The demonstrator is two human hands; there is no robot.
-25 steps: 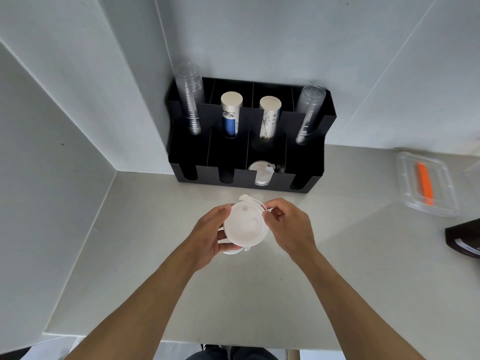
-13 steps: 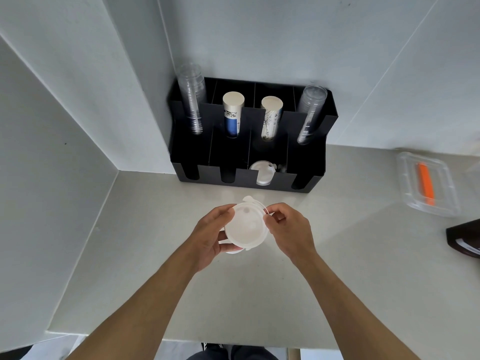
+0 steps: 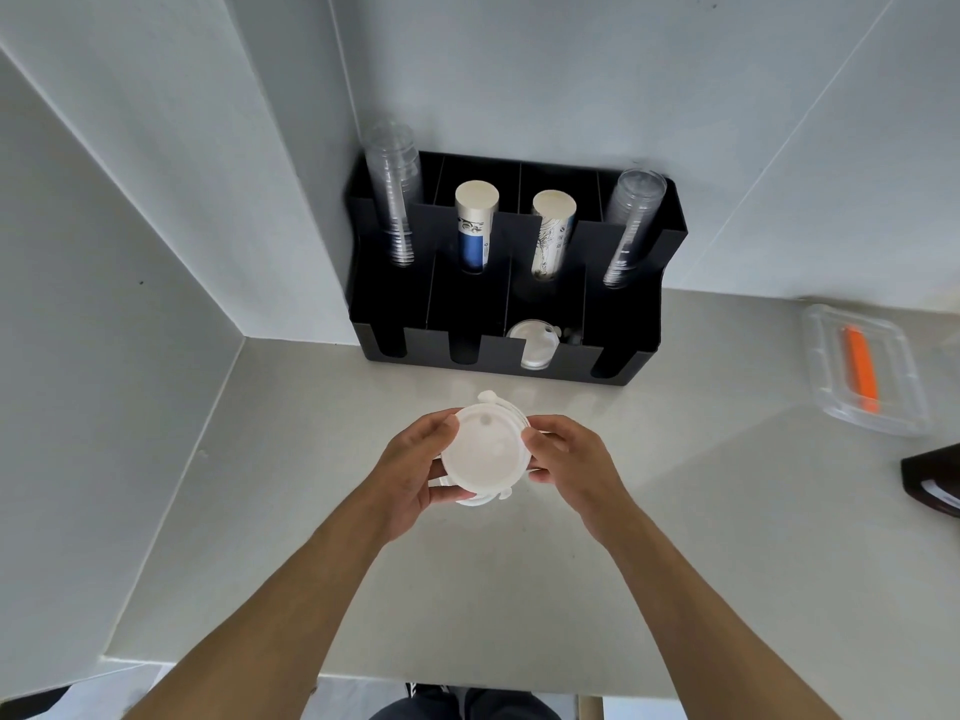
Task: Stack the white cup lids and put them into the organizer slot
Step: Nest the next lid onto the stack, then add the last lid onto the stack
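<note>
A stack of white cup lids (image 3: 485,452) is held above the counter between both hands, flat side up, with small tabs sticking out at its far and near edges. My left hand (image 3: 415,467) grips its left rim and underside. My right hand (image 3: 563,457) pinches its right rim. The black organizer (image 3: 631,324) stands against the wall beyond the hands. Its third front slot from the left holds white lids (image 3: 535,345); the other front slots look dark.
The organizer's back slots hold two stacks of clear cups (image 3: 392,192) and two stacks of paper cups (image 3: 475,226). A clear tray (image 3: 826,376) with an orange item (image 3: 862,374) lies at the right. A dark object (image 3: 935,478) sits at the right edge. White walls close the left side.
The hands and the lid stack have stayed almost in place, shifting slightly away from me toward the organizer. The fingers adjusted a little on the rim.
</note>
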